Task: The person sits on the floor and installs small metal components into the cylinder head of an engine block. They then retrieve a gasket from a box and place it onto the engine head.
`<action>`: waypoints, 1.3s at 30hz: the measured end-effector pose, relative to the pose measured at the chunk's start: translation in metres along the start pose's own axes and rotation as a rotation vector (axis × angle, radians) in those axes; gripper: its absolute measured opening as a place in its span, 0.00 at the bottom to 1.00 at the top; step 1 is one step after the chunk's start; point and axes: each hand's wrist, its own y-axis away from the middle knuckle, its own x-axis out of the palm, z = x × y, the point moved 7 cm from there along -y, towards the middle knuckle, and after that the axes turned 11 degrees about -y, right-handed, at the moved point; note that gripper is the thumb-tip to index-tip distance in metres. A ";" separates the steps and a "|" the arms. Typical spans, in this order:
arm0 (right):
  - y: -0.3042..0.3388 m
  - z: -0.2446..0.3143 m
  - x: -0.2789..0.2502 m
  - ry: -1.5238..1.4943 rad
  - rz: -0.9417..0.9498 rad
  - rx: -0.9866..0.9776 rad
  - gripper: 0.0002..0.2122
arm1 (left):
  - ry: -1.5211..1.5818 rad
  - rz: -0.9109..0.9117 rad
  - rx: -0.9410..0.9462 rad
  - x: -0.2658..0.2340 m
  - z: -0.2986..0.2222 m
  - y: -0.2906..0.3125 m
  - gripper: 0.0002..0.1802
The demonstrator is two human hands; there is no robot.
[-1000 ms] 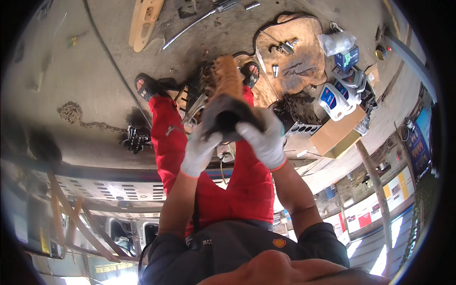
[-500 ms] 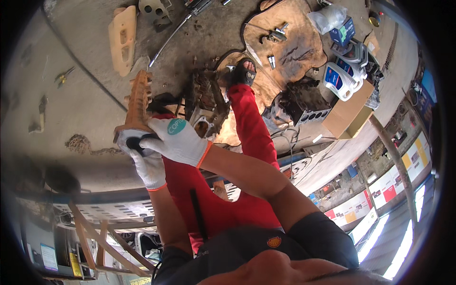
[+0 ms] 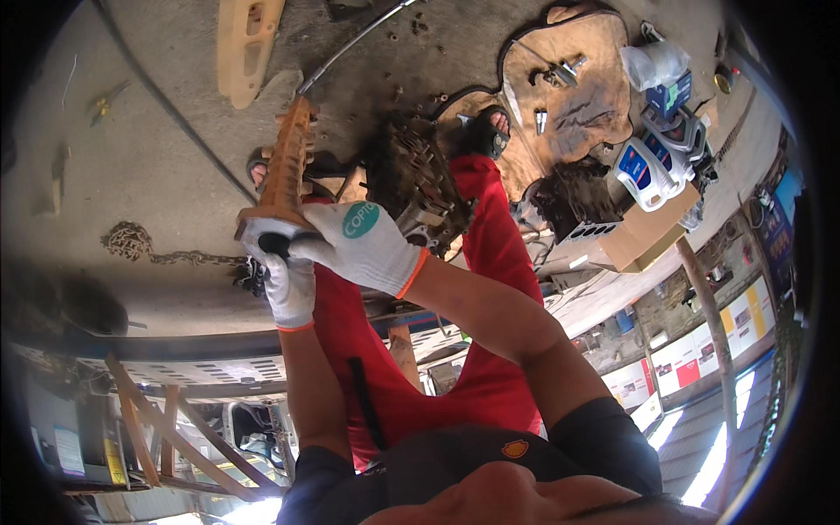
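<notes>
A long, ribbed, rust-brown metal casting (image 3: 287, 162) is held in front of me at the left, its narrow end pointing away. Its near end is a pale grey flange with a dark round hole. My left hand (image 3: 289, 289), in a white knit glove with an orange cuff, grips the flange from the near side. My right hand (image 3: 372, 249), gloved alike with a green patch on its back, closes on the flange's right edge, thumb near the hole. Just right of the casting, a dark, greasy engine block (image 3: 420, 179) lies on the floor between my feet.
A stained tan mat (image 3: 573, 96) carries a few metal tools. To the right are a second engine block (image 3: 569, 206), an open cardboard box (image 3: 647, 232) and white oil jugs (image 3: 647, 175). A rusty chain (image 3: 131, 241) lies at the left, a tan panel (image 3: 245, 52) at the far left.
The view has shifted, so floor things sit further right and a sandalled foot shows left of the casting. Both hands keep the same grip on the casting, seen slightly further right.
</notes>
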 end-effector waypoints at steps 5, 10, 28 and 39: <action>-0.001 0.000 -0.004 -0.042 0.101 -0.075 0.20 | 0.037 -0.033 -0.014 -0.018 0.005 0.007 0.53; -0.032 -0.122 -0.128 -0.096 -0.095 0.352 0.22 | -0.121 -0.095 -0.106 -0.035 0.009 0.024 0.49; -0.050 -0.396 -0.184 0.429 -0.459 0.458 0.15 | -0.083 -0.025 -0.243 -0.013 -0.031 0.003 0.53; -0.003 -0.341 -0.173 -1.575 0.162 0.451 0.04 | -0.029 -0.149 -0.179 -0.014 -0.033 0.001 0.50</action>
